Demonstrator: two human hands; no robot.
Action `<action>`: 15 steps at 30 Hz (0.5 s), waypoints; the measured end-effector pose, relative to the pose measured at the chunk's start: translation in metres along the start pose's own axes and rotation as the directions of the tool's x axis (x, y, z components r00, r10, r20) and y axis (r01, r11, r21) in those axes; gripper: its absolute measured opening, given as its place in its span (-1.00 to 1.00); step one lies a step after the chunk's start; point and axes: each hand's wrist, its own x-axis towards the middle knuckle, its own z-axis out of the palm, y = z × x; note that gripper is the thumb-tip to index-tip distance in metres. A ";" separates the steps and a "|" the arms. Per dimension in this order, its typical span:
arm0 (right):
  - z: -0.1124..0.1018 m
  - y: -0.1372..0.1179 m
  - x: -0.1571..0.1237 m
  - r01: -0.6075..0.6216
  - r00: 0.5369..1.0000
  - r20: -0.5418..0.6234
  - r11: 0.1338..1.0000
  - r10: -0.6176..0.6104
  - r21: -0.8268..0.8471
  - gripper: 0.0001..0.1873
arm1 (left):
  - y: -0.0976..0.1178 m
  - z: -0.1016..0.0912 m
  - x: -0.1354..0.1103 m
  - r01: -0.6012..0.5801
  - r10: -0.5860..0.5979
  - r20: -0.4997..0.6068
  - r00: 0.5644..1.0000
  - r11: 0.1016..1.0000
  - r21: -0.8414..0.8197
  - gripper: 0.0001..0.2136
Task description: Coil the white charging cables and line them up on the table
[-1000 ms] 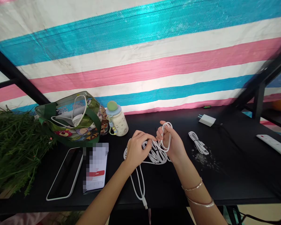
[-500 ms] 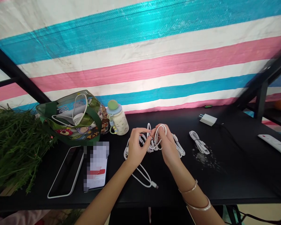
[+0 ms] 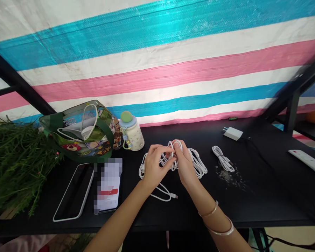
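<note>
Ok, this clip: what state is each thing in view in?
left hand: pinching cable loops
right hand: pinching the same loops
white charging cable: loosely looped, connector end free
second white cable: bundled, apart from the hands
white plug charger: lying flat
cream bottle with blue lid: upright, capped
white-edged black phone: lying flat, screen dark

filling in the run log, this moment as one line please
left hand: holding white cable bundle | right hand: pinching its loops | beside: coiled white cable, white charger
</note>
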 end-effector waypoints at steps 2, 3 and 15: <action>0.002 0.000 -0.001 -0.031 0.999 0.025 0.999 0.030 0.031 -0.54 | 0.000 0.000 0.000 0.010 -0.010 -0.008 1.000 1.000 0.003 -0.92; 0.002 0.000 -0.001 -0.039 0.999 0.037 0.998 0.037 0.043 -0.52 | -0.001 0.000 0.000 0.013 -0.013 -0.014 1.000 1.000 0.001 -0.91; 0.004 -0.002 -0.002 -0.050 0.998 0.043 0.999 0.050 0.004 -0.52 | 0.002 -0.002 0.000 -0.092 0.094 -0.021 0.995 0.992 0.089 -0.90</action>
